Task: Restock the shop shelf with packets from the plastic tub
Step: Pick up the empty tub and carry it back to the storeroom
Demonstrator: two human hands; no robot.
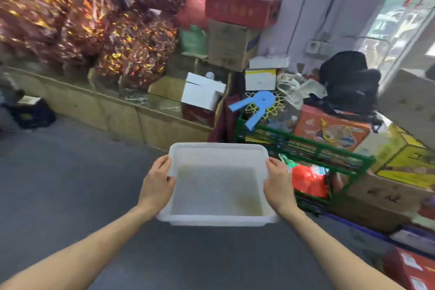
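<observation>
The translucent white rectangular plastic tub [216, 192] is held in the air above the grey floor [70, 186], level and with its open top upward. It is gripped at its left and right sides. The left hand [157, 183] is closed on the left rim, with its fingers [162, 163] curled over the edge. The right hand [279, 186] is closed in the same way on the right rim, its fingers [275, 164] wrapped round it. Neither hand is released, and the tub lies directly between the two sets of fingers.

Between the fingers, inside the tub, no packet is to be seen; only the bare, faintly stained bottom is shown. Well beyond the left fingers, up and to the left, crinkled red-and-gold foil packets [131, 49] are heaped high on the long pale wooden shop shelf [117, 113]. That part is blurred, so single packets cannot be counted and no gap can be made out. Just beyond the right fingers a green metal wire rack [306, 146] is seen, with cardboard boxes [231, 47] further off.

From the empty tub and the laden shelf, this load is judged to be fully shelved. What may be left is for the tub to be refilled or put away; which of the two cannot be told.
</observation>
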